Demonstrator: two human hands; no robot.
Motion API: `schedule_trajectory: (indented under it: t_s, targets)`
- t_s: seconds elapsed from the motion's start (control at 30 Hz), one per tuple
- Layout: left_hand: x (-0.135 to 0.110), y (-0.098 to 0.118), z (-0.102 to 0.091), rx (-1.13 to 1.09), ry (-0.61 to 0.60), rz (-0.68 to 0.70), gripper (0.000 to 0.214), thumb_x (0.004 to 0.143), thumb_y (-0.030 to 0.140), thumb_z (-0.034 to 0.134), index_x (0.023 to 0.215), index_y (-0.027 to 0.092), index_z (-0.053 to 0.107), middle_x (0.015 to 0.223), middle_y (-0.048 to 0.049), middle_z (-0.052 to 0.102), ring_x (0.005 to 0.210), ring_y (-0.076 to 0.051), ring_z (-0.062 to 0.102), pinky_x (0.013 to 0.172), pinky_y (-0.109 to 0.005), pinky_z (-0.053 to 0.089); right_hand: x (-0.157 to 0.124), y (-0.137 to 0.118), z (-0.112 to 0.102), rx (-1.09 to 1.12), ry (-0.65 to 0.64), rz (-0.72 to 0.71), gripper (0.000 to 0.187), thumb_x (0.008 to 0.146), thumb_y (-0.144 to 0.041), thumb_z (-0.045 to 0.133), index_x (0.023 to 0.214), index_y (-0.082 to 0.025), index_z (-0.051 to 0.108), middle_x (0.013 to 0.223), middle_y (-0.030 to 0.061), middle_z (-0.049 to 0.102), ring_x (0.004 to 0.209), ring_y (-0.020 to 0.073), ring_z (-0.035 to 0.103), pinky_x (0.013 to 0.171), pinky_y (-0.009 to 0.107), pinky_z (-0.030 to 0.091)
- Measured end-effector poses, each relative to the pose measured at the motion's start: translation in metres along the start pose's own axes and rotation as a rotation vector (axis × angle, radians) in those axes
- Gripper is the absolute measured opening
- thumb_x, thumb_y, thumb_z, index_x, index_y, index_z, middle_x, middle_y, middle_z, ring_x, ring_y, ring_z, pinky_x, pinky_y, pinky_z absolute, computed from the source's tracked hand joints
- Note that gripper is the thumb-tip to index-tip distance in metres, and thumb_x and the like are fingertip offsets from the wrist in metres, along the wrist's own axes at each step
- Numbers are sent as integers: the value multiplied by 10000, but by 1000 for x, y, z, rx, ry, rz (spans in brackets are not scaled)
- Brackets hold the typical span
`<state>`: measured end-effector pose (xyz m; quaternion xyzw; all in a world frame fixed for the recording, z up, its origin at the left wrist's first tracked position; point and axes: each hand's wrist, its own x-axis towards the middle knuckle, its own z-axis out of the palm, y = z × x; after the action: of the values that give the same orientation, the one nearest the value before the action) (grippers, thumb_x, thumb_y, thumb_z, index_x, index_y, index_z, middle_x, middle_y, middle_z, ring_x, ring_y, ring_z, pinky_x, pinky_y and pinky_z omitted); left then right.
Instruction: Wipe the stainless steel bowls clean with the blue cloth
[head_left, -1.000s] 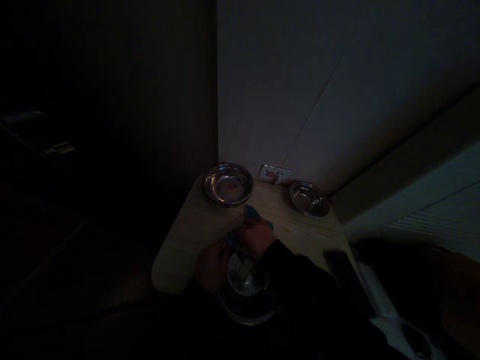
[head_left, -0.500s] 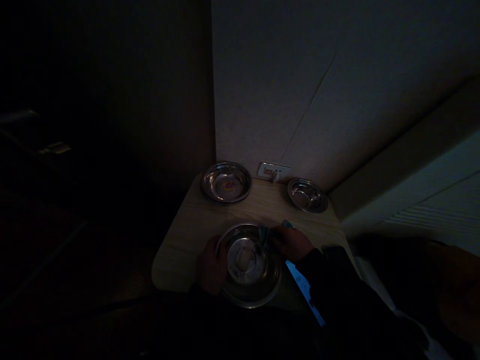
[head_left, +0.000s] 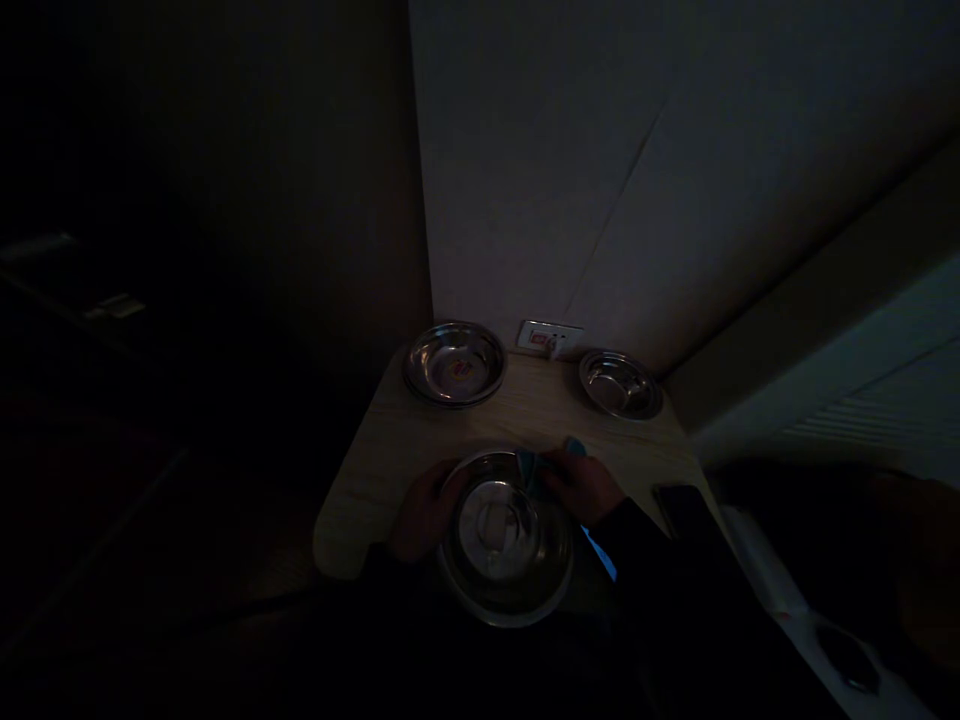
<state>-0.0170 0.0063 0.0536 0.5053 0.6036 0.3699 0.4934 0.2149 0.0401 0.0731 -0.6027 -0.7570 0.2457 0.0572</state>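
A round shiny metal bowl is at the near edge of the small table, close to my body. My left hand grips its left rim, fingers over the edge. At the upper right rim, my right hand is closed on a blue-green cloth, which presses against the bowl's inner wall. Part of the cloth sticks out above that hand. Dim light hides the details of the fingers.
On the pale wooden table stand stacked metal bowls at back left and another metal bowl at back right. A wall socket with a plug sits behind them. A dark phone and a lit blue screen lie at right.
My left hand has shifted slightly up along the bowl's left rim. The right forearm now covers more of the lit blue screen. The view has tilted a little.
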Motion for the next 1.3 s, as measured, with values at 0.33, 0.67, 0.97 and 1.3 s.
schedule_trajectory:
  t_s: [0.33,0.67,0.97,1.3]
  targets:
    - [-1,-10,3,-85,1,-36,423,829,448,488,1060,147,676,1102,-81,699,1032,-226,631,924,-337,470,-1,3,6,92,29,-30,305,873,-273,478,1105,-214,667,1043,58,715,952,224,666,836,332,511]
    - [-8,-10,3,-154,150,-59,429,806,468,517,1015,136,690,1048,-85,717,999,-241,646,893,-359,493,-7,5,7,200,143,-92,310,892,-268,443,1104,-222,665,1048,52,717,948,219,669,845,353,517]
    - [-9,-20,6,-283,255,-79,445,822,486,518,1102,171,660,1158,-89,674,1087,-234,606,969,-373,445,-27,3,1,160,483,-195,353,909,-361,423,1058,-156,668,1040,134,686,972,248,640,862,395,517]
    - [-16,-16,7,-334,333,-11,434,871,461,453,1137,170,634,1189,-63,661,1141,-211,575,980,-316,436,-46,-36,26,-160,480,-439,259,925,-251,461,1055,-166,669,973,115,683,912,249,603,798,412,479]
